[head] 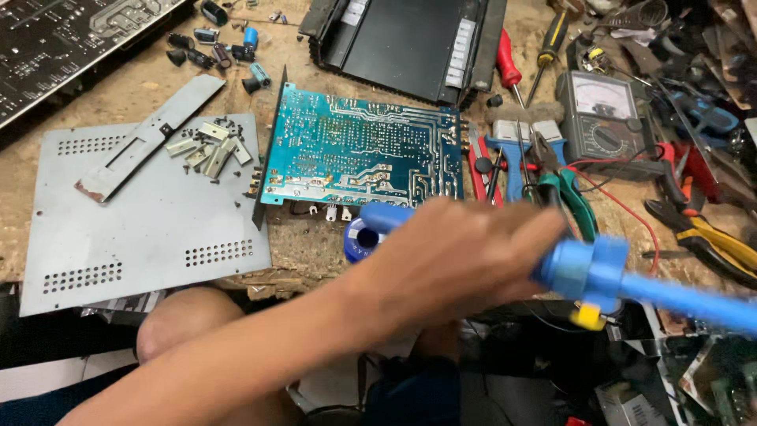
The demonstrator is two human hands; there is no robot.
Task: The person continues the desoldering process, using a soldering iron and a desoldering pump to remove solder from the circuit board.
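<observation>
Left hand (465, 252) blurred, arm crossing from lower left, fingers wrapped round a smooth blue plastic tool (631, 284); long axis near level, one end reaching right and slightly down, just this side of the teal circuit board (363, 150). Right hand out of sight. Left of the board, flat grey perforated metal plate (142, 229). Beyond the board, ribbed black casing (410, 43). Right of it, boxy grey meter (603, 110).

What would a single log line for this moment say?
left hand: grips blue plastic desoldering pump | right hand: not in view | blue-green circuit board: solder side up on wooden bench | motion blur
</observation>
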